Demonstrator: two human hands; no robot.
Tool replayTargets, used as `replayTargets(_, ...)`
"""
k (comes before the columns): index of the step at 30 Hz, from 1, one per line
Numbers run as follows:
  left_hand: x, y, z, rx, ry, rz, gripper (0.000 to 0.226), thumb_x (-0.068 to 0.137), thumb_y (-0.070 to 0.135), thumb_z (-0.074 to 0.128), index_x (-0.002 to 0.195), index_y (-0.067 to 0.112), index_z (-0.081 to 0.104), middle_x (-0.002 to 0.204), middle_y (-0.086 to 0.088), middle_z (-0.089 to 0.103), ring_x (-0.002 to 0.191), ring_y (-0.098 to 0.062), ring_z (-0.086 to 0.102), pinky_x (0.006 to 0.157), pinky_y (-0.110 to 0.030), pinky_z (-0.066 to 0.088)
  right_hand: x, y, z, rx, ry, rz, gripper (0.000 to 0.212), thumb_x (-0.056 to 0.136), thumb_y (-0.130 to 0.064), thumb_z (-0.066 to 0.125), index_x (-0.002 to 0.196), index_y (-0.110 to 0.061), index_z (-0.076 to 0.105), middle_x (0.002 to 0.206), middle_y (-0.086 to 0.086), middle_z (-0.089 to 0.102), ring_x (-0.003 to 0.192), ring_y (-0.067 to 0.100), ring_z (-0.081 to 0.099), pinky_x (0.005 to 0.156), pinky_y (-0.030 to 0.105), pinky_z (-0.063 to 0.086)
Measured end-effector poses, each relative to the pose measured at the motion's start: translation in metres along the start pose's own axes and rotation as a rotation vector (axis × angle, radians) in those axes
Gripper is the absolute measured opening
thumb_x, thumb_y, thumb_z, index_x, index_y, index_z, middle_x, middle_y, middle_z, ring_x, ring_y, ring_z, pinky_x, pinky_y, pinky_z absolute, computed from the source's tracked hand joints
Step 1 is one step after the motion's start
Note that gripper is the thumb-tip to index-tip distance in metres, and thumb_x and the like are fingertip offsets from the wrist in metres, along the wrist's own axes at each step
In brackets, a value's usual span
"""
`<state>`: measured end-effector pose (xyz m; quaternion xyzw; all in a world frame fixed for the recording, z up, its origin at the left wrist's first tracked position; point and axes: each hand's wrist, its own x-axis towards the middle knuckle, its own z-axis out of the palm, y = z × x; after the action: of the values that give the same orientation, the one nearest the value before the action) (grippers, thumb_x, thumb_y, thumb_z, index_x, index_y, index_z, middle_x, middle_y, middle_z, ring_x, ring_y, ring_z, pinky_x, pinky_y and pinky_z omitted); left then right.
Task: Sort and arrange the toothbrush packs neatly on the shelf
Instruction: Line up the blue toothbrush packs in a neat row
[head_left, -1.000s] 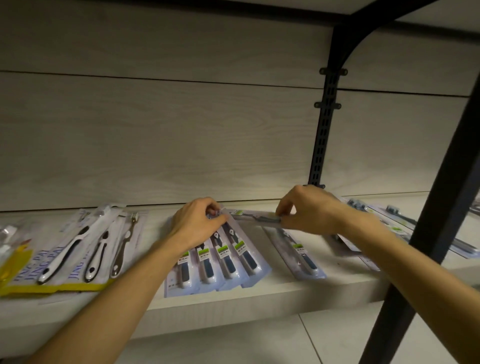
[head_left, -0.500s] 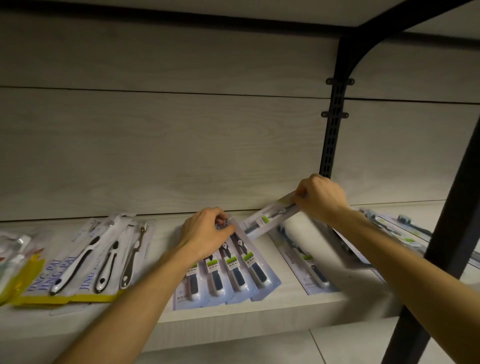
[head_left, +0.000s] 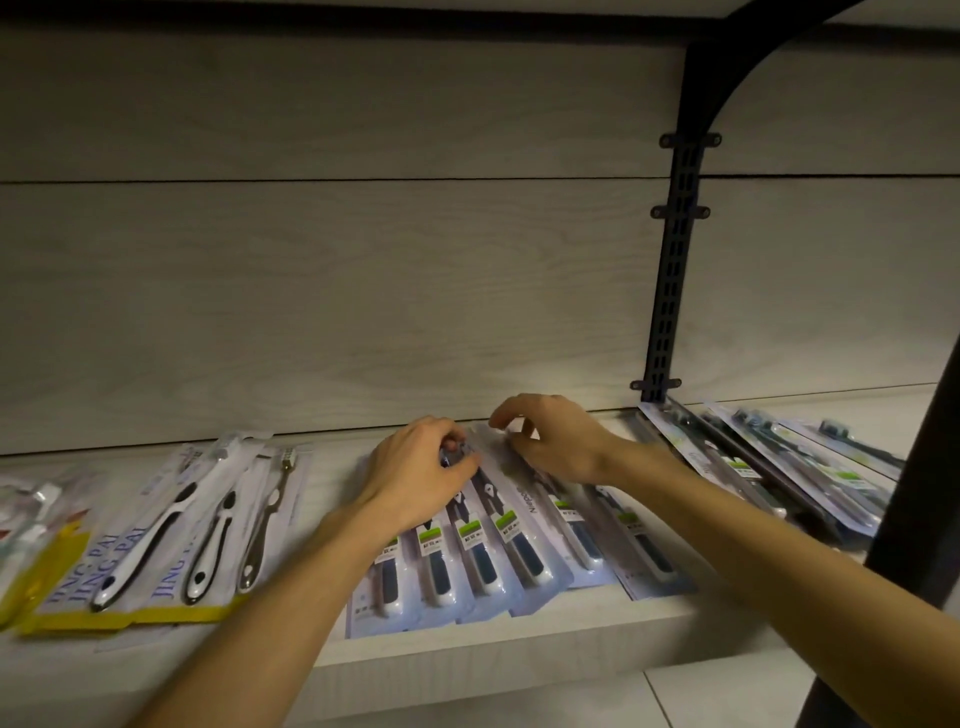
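A fan of blue toothbrush packs (head_left: 488, 561) lies on the pale wooden shelf (head_left: 467, 660), handles toward the front edge. My left hand (head_left: 421, 467) lies over their far ends, fingers and thumb curled round the pack tops. Another pack of the same kind (head_left: 576, 530) rests flat at the right side of the fan. My right hand (head_left: 550, 441) arches over the far end of this pack, fingertips and thumb pinching its clear top. One more such pack (head_left: 649, 551) lies just to the right, partly under my right forearm.
At the left lie yellow-edged packs with white-handled brushes (head_left: 156, 540). A loose pile of long packs (head_left: 779, 467) lies at the right behind a black frame post (head_left: 914, 519). A black slotted upright (head_left: 670, 270) runs up the back panel.
My right hand brought the raised pack down and laid it flat at the right side of the fan. My left hand stayed on the pack tops.
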<state>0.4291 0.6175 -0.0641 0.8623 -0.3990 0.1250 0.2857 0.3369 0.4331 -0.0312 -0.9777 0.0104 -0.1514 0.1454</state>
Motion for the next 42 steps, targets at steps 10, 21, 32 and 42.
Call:
replayTargets(10, 0.000, 0.007, 0.003, 0.077, -0.067, 0.048, 0.038, 0.091, 0.047, 0.062, 0.123, 0.029, 0.064, 0.119, 0.010, 0.063, 0.103, -0.013, 0.059, 0.082, -0.030, 0.046, -0.032, 0.033, -0.001, -0.001, 0.027, 0.141, 0.041, 0.095, -0.021, 0.058, 0.135, -0.023, 0.058, 0.134, -0.003, 0.063, 0.122, 0.019, 0.057, 0.103, 0.037, 0.047)
replayTargets(21, 0.009, 0.025, 0.005, 0.118, -0.266, 0.030, 0.065, 0.090, 0.069, 0.049, 0.143, 0.032, 0.047, 0.138, 0.003, 0.052, 0.125, -0.019, 0.050, 0.099, -0.039, 0.045, -0.025, 0.033, 0.011, -0.146, 0.065, 0.214, 0.038, 0.099, -0.020, 0.045, 0.135, -0.023, 0.058, 0.129, 0.002, 0.067, 0.113, 0.025, 0.062, 0.094, 0.038, 0.052)
replayTargets(32, 0.024, 0.046, 0.021, -0.005, -0.175, -0.105, 0.025, 0.084, 0.061, 0.062, 0.095, 0.040, 0.071, 0.103, 0.014, 0.065, 0.095, -0.008, 0.062, 0.082, -0.034, 0.054, -0.024, 0.039, 0.023, -0.012, 0.140, 0.242, 0.035, 0.099, -0.025, 0.044, 0.127, -0.026, 0.066, 0.125, -0.003, 0.069, 0.112, 0.020, 0.063, 0.096, 0.038, 0.052)
replayTargets(42, 0.013, 0.052, 0.006, -0.005, -0.273, -0.121, 0.058, 0.086, 0.069, 0.046, 0.133, 0.038, 0.058, 0.139, 0.008, 0.056, 0.123, -0.017, 0.055, 0.102, -0.043, 0.046, -0.027, 0.016, 0.018, 0.001, 0.100, 0.271, 0.043, 0.100, -0.024, 0.041, 0.140, -0.019, 0.054, 0.131, 0.008, 0.065, 0.120, 0.030, 0.059, 0.097, 0.040, 0.050)
